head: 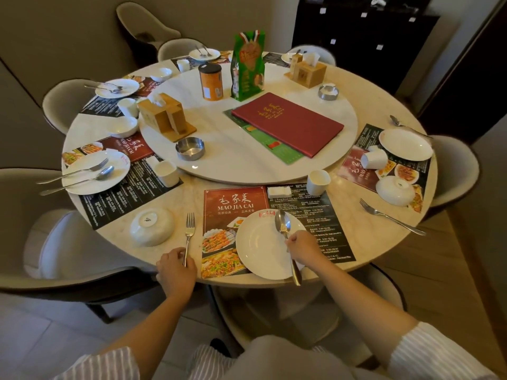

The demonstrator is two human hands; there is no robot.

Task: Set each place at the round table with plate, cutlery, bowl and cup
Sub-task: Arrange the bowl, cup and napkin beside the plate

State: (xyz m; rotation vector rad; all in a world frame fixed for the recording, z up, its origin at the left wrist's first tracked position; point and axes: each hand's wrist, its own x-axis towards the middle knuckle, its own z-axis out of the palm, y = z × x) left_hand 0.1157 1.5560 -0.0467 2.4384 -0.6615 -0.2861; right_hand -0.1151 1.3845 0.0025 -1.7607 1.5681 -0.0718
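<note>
White plate (262,244) centred on the near placemat (236,200), marking the place being set. Right hand (304,246) pinching a spoon (285,237) at mid-handle, bowl end over the plate, probably to lay it there as at the finished places on the left. Left hand (175,268) curled round the lower handle of a fork (188,237) lying on the bare tabletop (192,194) beside the mat. Upturned bowl (151,227) further left (not yet righted); cup (317,182) upright beyond the mat.

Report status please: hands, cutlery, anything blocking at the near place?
Left hand grips fork beside plate. Right hand holds spoon over plate. Bowl upside down, left of fork.
</note>
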